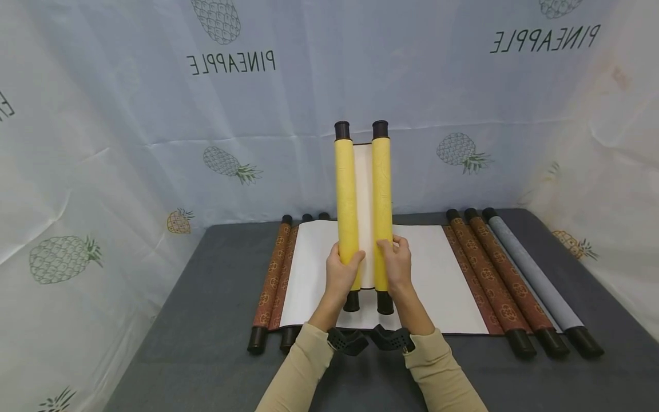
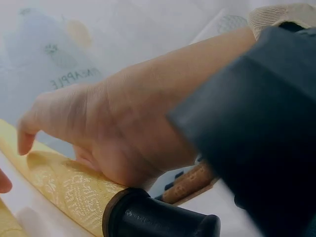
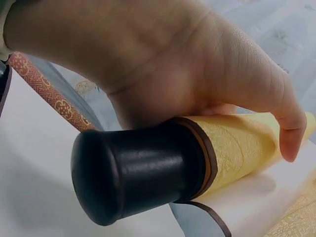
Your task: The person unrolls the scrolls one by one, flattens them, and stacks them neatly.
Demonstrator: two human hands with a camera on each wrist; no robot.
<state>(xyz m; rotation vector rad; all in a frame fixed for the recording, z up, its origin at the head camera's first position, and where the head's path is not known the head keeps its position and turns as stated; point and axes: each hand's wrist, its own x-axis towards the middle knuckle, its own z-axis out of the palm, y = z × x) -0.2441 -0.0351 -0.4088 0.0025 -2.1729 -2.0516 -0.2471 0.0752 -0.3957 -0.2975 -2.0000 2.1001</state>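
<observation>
A yellow scroll (image 1: 381,194) with black end knobs is held up over the table, its two rolls upright side by side and a narrow white strip between them. My left hand (image 1: 342,274) grips the lower part of the left roll, thumb across its front. Around the lower part of the right roll curls my right hand (image 1: 397,263). In the left wrist view the yellow patterned roll (image 2: 69,187) lies under my fingers, and its black knob (image 2: 158,217) sticks out below the palm. The right wrist view shows the other black knob (image 3: 143,168) close up.
Below the yellow scroll, an unrolled white sheet (image 1: 437,286) lies on the dark grey table (image 1: 195,320). Brown patterned rolls (image 1: 272,274) flank its left side. More brown rolls (image 1: 489,280) and a grey roll (image 1: 535,269) lie on the right. A pineapple-print curtain (image 1: 319,86) hangs behind.
</observation>
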